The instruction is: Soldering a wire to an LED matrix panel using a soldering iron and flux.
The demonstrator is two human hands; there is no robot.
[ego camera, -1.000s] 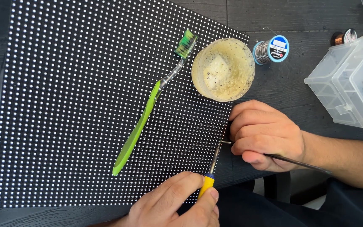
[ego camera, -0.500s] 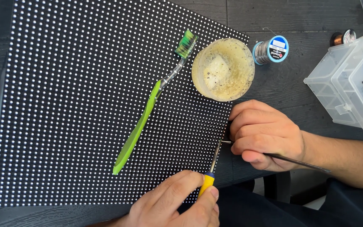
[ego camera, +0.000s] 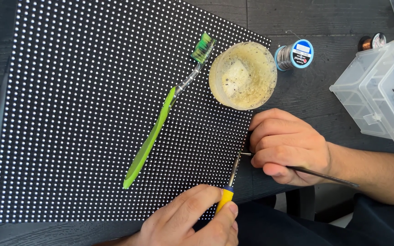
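Note:
A large black panel (ego camera: pixel 83 114) covered in rows of small white dots lies on the dark table. My left hand (ego camera: pixel 192 221) grips a tool with a yellow and blue handle (ego camera: pixel 226 198); its thin metal shaft reaches up to the panel's right edge. My right hand (ego camera: pixel 288 146) is closed on a thin dark metal tool (ego camera: pixel 324 175), whose tip meets the same edge beside the shaft. A green toothbrush (ego camera: pixel 160 118) lies diagonally on the panel.
A round tub of yellowish paste (ego camera: pixel 242 75) sits at the panel's upper right corner. A spool of wire with a blue label (ego camera: pixel 295 54) and a small copper spool (ego camera: pixel 372 42) lie beyond it. Clear plastic boxes (ego camera: pixel 379 91) stand at the right.

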